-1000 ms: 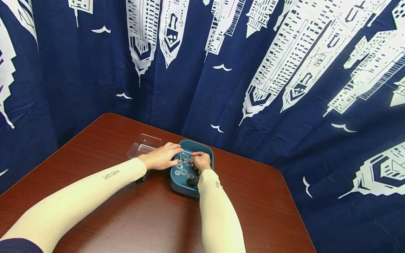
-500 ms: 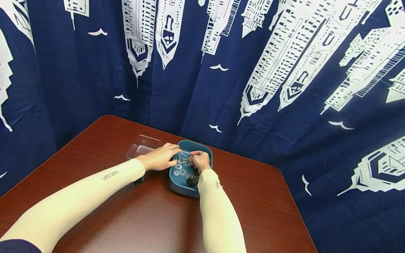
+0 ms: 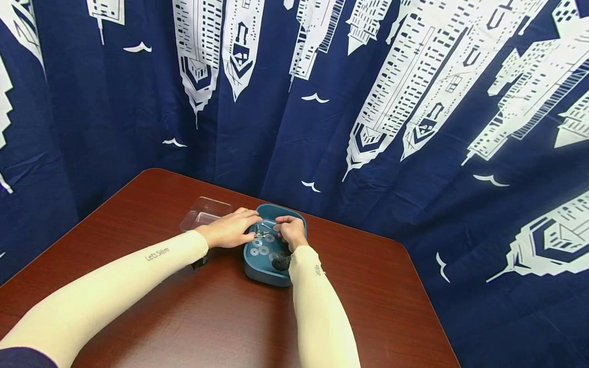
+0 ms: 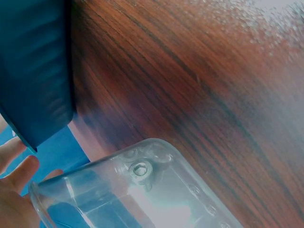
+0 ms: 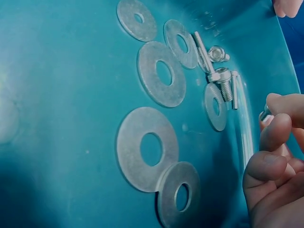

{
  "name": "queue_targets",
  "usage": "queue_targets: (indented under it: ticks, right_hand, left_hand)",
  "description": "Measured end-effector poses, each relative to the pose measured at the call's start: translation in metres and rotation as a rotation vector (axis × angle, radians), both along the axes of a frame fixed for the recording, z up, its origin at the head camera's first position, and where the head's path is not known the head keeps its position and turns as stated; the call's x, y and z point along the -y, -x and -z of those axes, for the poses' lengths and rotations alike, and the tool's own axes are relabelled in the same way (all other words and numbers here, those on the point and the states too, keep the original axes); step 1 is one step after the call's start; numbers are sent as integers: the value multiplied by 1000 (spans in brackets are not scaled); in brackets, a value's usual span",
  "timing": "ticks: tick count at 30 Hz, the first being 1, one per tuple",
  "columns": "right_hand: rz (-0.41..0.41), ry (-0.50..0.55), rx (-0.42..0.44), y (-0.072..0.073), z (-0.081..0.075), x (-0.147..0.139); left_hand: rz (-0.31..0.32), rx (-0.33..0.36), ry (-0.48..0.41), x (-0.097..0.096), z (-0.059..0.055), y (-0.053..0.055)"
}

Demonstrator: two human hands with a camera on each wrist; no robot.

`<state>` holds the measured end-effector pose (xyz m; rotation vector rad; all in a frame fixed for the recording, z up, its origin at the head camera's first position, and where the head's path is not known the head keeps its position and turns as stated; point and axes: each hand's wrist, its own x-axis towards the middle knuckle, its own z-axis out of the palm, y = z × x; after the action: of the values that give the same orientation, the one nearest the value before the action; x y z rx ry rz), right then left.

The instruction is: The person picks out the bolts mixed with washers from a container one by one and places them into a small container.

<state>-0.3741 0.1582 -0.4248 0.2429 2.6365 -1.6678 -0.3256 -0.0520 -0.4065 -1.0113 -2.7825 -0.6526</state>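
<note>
A blue tray (image 3: 264, 277) holds several flat washers (image 5: 146, 71) and a small cluster of bolts (image 5: 226, 89). My right hand (image 3: 293, 234) is over the tray's far right part, pinching a small silver metal piece (image 5: 266, 113) between thumb and fingertip; most of it is hidden, so I cannot tell its kind. My left hand (image 3: 231, 228) lies across the tray's left rim, its fingers (image 4: 23, 171) reaching over the edge and holding nothing. Beside that hand stands a clear plastic box (image 3: 205, 207), with a hex-socket bolt (image 4: 140, 169) showing at its corner in the left wrist view.
The tray and box stand near the back edge of a brown wooden table (image 3: 221, 317). Behind the table hangs a dark blue curtain (image 3: 257, 148) with white building prints. Black devices sit under both wrists, the right one (image 3: 281, 263) over the tray.
The right hand's fingers have risen a little from the bolts with the small metal piece. The left hand stays at the rim. The whole head view has shifted slightly.
</note>
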Motion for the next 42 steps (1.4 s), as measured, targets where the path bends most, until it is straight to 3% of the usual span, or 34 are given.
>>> queue_targets:
  ticks: [11,42]
  right_hand:
    - [-39,20,-81,-2,-7,1]
    - [-165,55,-156,-7,-31,-2]
  left_hand:
    - [8,10,-13,-1,0,1]
    - [-17,-15,-18,6,-11,-1]
